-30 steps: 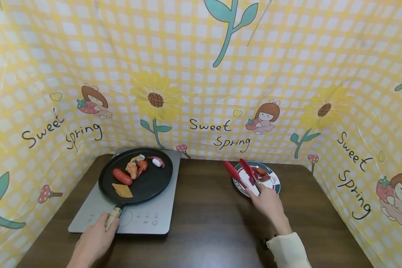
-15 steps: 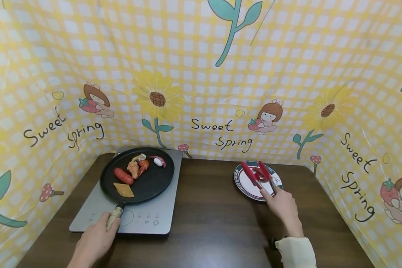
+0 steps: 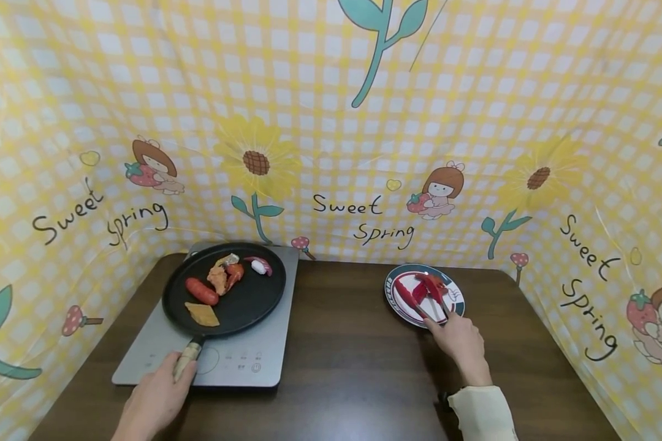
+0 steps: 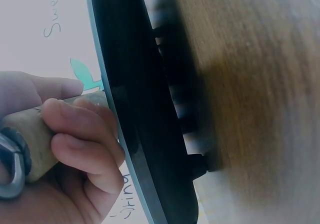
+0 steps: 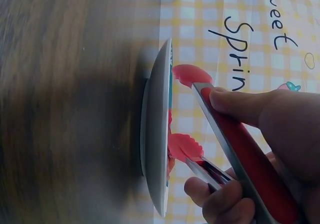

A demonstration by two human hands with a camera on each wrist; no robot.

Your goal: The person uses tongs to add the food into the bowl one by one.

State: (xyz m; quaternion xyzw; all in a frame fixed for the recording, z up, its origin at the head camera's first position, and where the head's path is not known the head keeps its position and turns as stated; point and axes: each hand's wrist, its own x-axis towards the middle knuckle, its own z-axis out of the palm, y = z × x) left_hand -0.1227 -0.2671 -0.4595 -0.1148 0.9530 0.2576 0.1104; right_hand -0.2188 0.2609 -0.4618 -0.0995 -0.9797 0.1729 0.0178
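My left hand [image 3: 157, 392] grips the pale handle [image 3: 186, 360] of a black flat pan [image 3: 248, 312]. In the pan lie a red sausage [image 3: 201, 291], a flat yellow piece [image 3: 202, 314], a brown fried-looking piece [image 3: 217, 278], a red piece [image 3: 233, 275] and a white-and-pink piece [image 3: 259, 266]. My right hand [image 3: 462, 346] holds red-tipped metal tongs [image 5: 235, 146], their two arms spread apart. Both tips reach down to a white plate [image 3: 393, 301] with a dark green patterned rim. Reddish food [image 3: 440, 285] on the plate is partly hidden by the tongs.
Under the pan is a silver induction cooktop [image 3: 265, 352] on the left of a dark wooden table [image 3: 342, 343]. A yellow checked cloth [image 3: 336, 141] with printed flowers hangs behind and along both sides.
The tongs have moved right from the plate's left edge and come down over its middle, close to the food. My left hand keeps its grip on the pan handle.
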